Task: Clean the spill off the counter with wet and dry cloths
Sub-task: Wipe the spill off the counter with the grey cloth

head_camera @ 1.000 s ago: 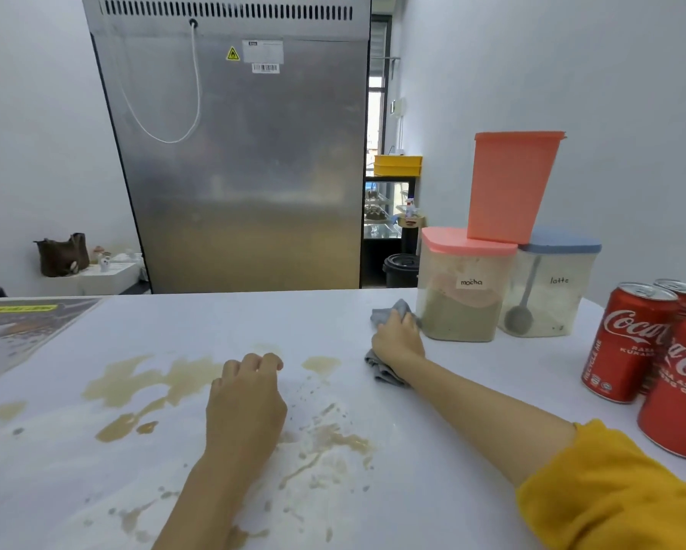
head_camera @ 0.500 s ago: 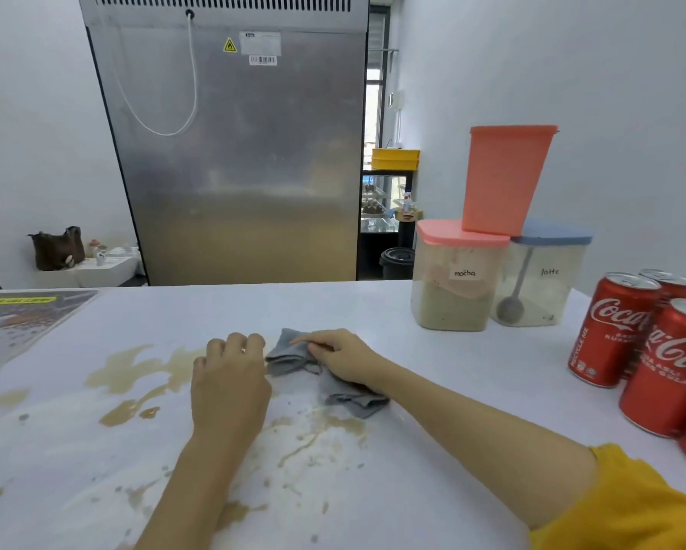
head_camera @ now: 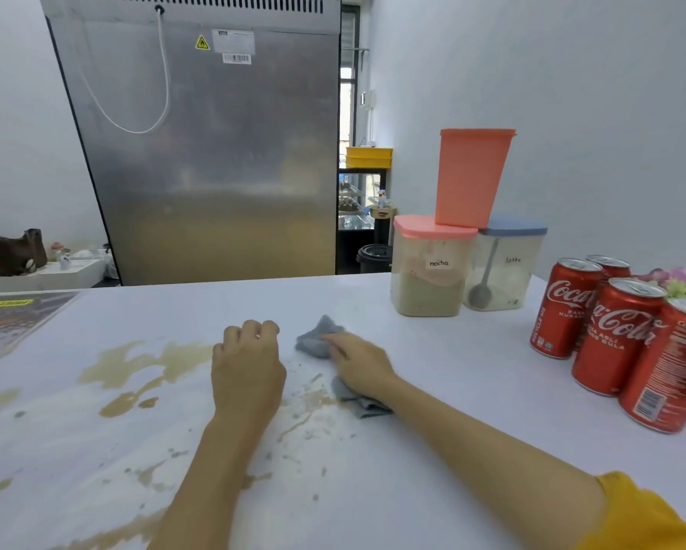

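wiping step is starting

head view: my right hand (head_camera: 359, 369) presses flat on the grey cloth (head_camera: 317, 341), fingers mostly straight, at the right edge of the brown spill (head_camera: 143, 365) on the counter (head_camera: 432, 391). my left hand (head_camera: 248, 371) rests as a fist and holds nothing. i judge the next move is sweeping the cloth left through the puddles.

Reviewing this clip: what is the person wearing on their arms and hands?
Both forearms are bare, with no gloves. The left hand shows what may be a ring, too small to confirm. The right hand is plain; a mustard-yellow sleeve covers that upper arm.
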The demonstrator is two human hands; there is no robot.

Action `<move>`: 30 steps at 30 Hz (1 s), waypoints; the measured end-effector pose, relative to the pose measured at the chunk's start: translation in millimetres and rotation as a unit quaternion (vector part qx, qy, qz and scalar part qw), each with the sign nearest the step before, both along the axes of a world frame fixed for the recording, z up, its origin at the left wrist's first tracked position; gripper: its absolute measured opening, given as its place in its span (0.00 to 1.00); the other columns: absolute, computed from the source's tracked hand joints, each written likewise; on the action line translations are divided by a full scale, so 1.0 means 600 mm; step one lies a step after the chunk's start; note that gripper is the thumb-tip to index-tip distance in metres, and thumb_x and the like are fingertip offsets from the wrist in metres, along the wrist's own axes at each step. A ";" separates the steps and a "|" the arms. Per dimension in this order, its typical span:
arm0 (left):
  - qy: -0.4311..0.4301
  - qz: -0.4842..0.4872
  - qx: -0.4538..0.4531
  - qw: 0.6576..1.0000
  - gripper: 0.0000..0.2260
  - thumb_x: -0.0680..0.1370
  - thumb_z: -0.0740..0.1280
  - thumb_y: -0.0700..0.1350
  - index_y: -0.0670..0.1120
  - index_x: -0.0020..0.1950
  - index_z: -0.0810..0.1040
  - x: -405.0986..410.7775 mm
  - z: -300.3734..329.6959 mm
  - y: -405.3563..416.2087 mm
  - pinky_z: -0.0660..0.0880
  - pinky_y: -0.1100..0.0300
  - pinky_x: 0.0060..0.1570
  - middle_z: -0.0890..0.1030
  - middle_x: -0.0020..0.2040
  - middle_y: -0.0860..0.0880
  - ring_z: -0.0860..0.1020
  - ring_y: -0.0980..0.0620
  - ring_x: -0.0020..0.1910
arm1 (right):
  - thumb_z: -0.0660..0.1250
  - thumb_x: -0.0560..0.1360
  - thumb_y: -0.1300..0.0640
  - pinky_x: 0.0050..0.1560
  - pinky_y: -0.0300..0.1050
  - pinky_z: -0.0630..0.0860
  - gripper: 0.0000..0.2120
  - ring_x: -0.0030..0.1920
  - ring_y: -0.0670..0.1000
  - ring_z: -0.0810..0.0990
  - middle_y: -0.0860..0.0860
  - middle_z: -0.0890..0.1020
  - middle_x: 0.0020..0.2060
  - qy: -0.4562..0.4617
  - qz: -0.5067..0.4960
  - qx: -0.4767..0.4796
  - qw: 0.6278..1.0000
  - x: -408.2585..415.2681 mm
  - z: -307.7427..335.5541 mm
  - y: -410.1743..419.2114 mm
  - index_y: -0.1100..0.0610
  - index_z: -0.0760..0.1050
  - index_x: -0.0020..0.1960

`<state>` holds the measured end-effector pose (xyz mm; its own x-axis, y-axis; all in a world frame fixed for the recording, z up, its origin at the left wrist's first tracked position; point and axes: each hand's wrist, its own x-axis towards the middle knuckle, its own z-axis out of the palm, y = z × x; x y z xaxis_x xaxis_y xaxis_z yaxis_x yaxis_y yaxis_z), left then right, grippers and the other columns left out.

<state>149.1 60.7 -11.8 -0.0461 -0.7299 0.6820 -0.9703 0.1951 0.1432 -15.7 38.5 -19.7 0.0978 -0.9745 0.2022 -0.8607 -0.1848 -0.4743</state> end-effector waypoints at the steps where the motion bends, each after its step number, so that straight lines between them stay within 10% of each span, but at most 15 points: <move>1: 0.006 -0.005 -0.005 1.000 0.17 0.60 0.61 0.27 0.39 0.44 0.80 0.002 0.002 0.001 0.71 0.54 0.29 0.80 0.37 0.41 0.76 0.38 0.35 | 0.52 0.82 0.56 0.62 0.43 0.65 0.18 0.66 0.54 0.70 0.50 0.72 0.68 -0.022 0.022 -0.001 1.000 0.019 -0.002 0.016 0.49 0.69 0.69; 7: 0.060 -0.023 0.023 0.998 0.19 0.65 0.62 0.25 0.38 0.52 0.80 -0.007 0.011 0.018 0.70 0.50 0.39 0.81 0.46 0.39 0.75 0.36 0.45 | 0.56 0.80 0.62 0.57 0.43 0.72 0.15 0.55 0.51 0.77 0.51 0.80 0.54 -0.293 -0.019 -0.007 0.956 -0.068 0.059 0.096 0.53 0.77 0.62; 11: 0.050 -0.067 0.030 0.996 0.20 0.66 0.60 0.26 0.39 0.54 0.79 -0.027 0.012 0.026 0.68 0.50 0.42 0.80 0.48 0.39 0.74 0.37 0.47 | 0.55 0.81 0.60 0.48 0.43 0.71 0.15 0.52 0.51 0.74 0.51 0.78 0.50 -0.147 -0.158 -0.019 0.976 -0.174 0.059 0.147 0.51 0.76 0.61; 16: 0.035 -0.131 0.053 0.989 0.21 0.71 0.58 0.29 0.43 0.60 0.76 -0.055 0.016 0.043 0.66 0.53 0.48 0.78 0.57 0.43 0.72 0.40 0.55 | 0.49 0.82 0.56 0.63 0.46 0.66 0.19 0.67 0.57 0.68 0.54 0.67 0.71 -0.025 -0.168 0.022 0.985 -0.113 0.011 0.184 0.56 0.66 0.71; 19: 0.044 -0.182 0.092 0.978 0.16 0.78 0.56 0.36 0.45 0.62 0.74 -0.082 0.037 0.067 0.67 0.54 0.54 0.76 0.60 0.45 0.70 0.43 0.58 | 0.48 0.82 0.50 0.66 0.45 0.61 0.22 0.71 0.53 0.64 0.49 0.60 0.74 -0.142 -0.071 0.094 0.983 -0.031 0.019 0.209 0.48 0.52 0.76; 22: 0.012 -0.211 0.156 0.965 0.10 0.81 0.52 0.41 0.43 0.56 0.72 -0.103 0.050 0.096 0.71 0.51 0.54 0.75 0.51 0.44 0.72 0.42 0.56 | 0.50 0.81 0.48 0.68 0.42 0.59 0.27 0.70 0.49 0.64 0.44 0.62 0.71 -0.401 -0.050 0.138 0.904 -0.026 0.042 0.230 0.43 0.42 0.76; 26: -0.162 -0.146 0.284 0.934 0.19 0.82 0.47 0.51 0.42 0.66 0.67 -0.148 0.013 0.147 0.68 0.50 0.56 0.74 0.54 0.39 0.71 0.39 0.59 | 0.54 0.80 0.53 0.67 0.46 0.60 0.26 0.70 0.53 0.64 0.52 0.64 0.72 -0.492 -0.174 0.010 0.853 -0.127 0.056 0.241 0.45 0.50 0.76; 30: -0.088 -0.101 0.315 0.940 0.31 0.82 0.46 0.56 0.33 0.75 0.51 -0.235 -0.021 0.174 0.47 0.45 0.74 0.55 0.75 0.34 0.52 0.36 0.74 | 0.59 0.79 0.57 0.70 0.50 0.64 0.19 0.66 0.51 0.69 0.54 0.71 0.67 -0.511 -0.226 -0.040 0.828 -0.197 0.046 0.249 0.50 0.64 0.69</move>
